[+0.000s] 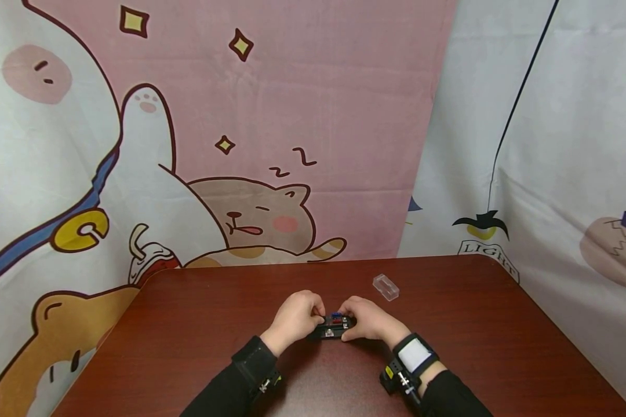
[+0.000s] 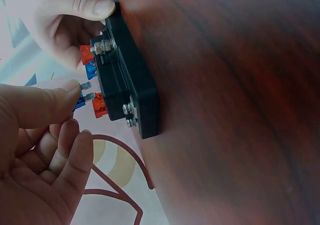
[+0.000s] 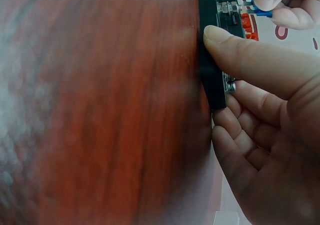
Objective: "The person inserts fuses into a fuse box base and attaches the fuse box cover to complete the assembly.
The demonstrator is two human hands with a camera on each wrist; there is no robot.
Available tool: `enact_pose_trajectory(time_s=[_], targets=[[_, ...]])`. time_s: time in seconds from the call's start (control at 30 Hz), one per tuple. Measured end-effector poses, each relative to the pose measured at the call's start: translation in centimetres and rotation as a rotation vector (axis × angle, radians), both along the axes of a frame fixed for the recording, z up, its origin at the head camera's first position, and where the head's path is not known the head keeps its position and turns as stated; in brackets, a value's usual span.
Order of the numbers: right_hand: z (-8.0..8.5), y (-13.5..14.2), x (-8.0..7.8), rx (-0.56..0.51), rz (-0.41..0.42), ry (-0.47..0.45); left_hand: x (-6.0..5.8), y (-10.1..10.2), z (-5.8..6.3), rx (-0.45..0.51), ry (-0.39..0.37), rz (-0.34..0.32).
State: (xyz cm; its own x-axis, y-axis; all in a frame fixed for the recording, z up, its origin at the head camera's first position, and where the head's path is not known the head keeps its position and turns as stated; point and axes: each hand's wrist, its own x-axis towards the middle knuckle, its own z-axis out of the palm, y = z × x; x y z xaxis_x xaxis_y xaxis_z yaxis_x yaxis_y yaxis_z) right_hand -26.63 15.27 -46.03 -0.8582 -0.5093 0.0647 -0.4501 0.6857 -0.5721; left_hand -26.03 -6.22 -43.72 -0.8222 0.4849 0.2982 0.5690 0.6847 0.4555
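Observation:
A black fuse block (image 1: 330, 333) with metal screw terminals lies on the table. My right hand (image 1: 367, 321) grips its right end, with the thumb (image 3: 235, 45) on the near edge and fingers behind. Between thumb and fingertips, my left hand (image 1: 295, 315) pinches a blue blade fuse (image 2: 78, 104). Its metal prongs face the block, close to the top; whether they touch it I cannot tell. Two red blade fuses (image 2: 100, 105) and another blue fuse (image 2: 90, 71) sit in the block. The right fingers partly hide the block's far side.
A small clear plastic box (image 1: 386, 287) lies on the brown table (image 1: 214, 324), beyond the right hand. Behind the table's far edge hangs a printed cloth (image 1: 344, 116). Both wrists carry strapped-on cameras.

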Motion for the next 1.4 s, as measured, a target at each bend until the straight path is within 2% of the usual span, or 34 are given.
enact_pose_trajectory(time_s=[0.63,1.4], targets=[[-0.1,0.06,-0.12,-0.01,0.011,0.0,-0.26,0.29,-0.67,-0.023,0.012,0.013],[-0.19,-0.02,-0.17,-0.002,0.011,0.019,-0.2,0.43,-0.54,-0.03,0.015,0.016]])
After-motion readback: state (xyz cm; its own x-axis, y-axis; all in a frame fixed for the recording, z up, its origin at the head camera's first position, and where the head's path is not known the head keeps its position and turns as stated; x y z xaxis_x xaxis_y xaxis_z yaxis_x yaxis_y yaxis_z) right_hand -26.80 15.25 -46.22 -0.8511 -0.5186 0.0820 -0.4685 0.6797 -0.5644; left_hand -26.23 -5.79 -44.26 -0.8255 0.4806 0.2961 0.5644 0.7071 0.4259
